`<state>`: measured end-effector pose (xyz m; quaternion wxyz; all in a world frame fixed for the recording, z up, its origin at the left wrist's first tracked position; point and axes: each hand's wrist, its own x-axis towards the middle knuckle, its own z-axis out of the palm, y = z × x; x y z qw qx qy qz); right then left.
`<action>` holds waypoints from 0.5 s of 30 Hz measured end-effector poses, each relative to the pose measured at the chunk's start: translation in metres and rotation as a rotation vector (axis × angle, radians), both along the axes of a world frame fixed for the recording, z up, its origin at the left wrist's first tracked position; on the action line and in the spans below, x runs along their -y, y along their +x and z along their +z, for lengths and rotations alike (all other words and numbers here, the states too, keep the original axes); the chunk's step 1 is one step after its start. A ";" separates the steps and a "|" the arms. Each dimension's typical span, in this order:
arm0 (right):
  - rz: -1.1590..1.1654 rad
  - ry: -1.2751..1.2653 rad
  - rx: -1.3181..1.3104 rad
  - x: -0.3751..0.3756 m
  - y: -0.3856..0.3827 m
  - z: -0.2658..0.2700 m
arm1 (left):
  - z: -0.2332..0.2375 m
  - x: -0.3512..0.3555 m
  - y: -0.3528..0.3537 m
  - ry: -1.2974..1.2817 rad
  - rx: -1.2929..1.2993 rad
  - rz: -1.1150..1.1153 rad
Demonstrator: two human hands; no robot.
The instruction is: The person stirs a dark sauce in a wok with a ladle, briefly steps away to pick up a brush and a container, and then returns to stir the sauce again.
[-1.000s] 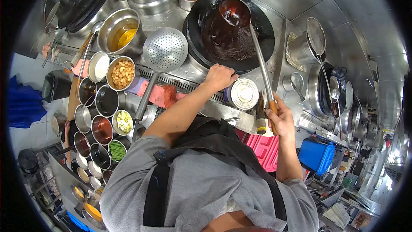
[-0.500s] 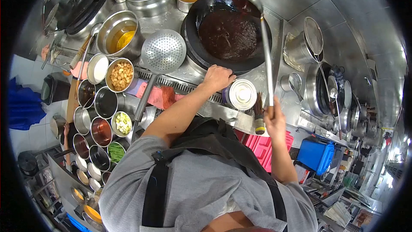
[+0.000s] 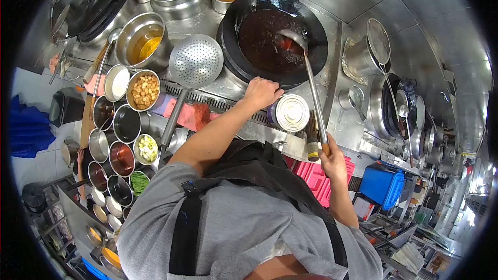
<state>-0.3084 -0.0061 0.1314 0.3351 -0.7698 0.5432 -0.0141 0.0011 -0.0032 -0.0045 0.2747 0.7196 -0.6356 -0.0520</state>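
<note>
A black wok (image 3: 314,21) with dark, glossy brown liquid sits on the stove, its loop handle showing at the far side. My left hand (image 3: 262,93) is closed at the wok's near rim; the part it grips is hidden under the fingers. In my right hand (image 3: 333,159) is the wooden handle end of a long metal ladle (image 3: 314,85). The ladle's bowl dips into the liquid, with reddish-brown sauce in it. Between my hands stands a can (image 3: 291,113) with a pale lid, close to the wok. A perforated strainer (image 3: 196,61) lies left of the wok.
To the left are a pot of yellow oil (image 3: 136,36), a bowl of browned cubes (image 3: 143,89) and several metal containers of sauces and cut vegetables. A metal pot with a mesh skimmer (image 3: 377,41) stands at the right. Below it is a blue bin (image 3: 381,186).
The ladle's bowl has come down from above the wok's far rim into the liquid, moving left. My right hand has dropped slightly towards me. The wok's far handle is now uncovered.
</note>
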 end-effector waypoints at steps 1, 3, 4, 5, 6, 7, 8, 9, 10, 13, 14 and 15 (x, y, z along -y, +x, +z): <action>0.047 -0.021 -0.046 -0.004 -0.002 0.008 | 0.000 -0.001 0.001 0.000 0.003 0.006; 0.070 -0.021 -0.041 -0.007 -0.018 0.005 | 0.003 -0.002 0.001 0.007 -0.014 0.012; 0.102 -0.042 -0.068 -0.010 -0.023 0.007 | 0.004 -0.002 0.000 0.011 -0.031 0.013; 0.131 -0.066 -0.095 -0.012 -0.025 0.008 | 0.004 -0.002 0.000 0.013 -0.031 0.011; 0.131 -0.068 -0.120 -0.012 -0.022 0.007 | 0.003 -0.002 0.000 0.006 -0.018 0.014; 0.125 -0.068 -0.121 -0.008 -0.021 0.000 | 0.002 -0.001 -0.001 -0.002 -0.005 0.015; 0.185 -0.153 -0.067 -0.002 -0.019 -0.015 | 0.001 0.000 -0.001 -0.003 -0.004 0.009; 0.247 -0.238 -0.012 0.005 -0.017 -0.032 | 0.000 0.001 -0.001 0.005 -0.005 0.008; 0.284 -0.291 0.015 0.010 -0.009 -0.046 | 0.000 0.000 -0.001 0.014 -0.005 0.009; 0.259 -0.303 -0.038 0.029 0.026 -0.074 | 0.003 -0.001 0.000 0.031 0.005 0.010; 0.260 -0.301 -0.032 0.036 0.037 -0.083 | 0.004 -0.001 0.001 0.034 0.010 0.012; 0.255 -0.344 -0.036 0.043 0.048 -0.090 | 0.003 -0.001 0.001 0.018 0.004 0.006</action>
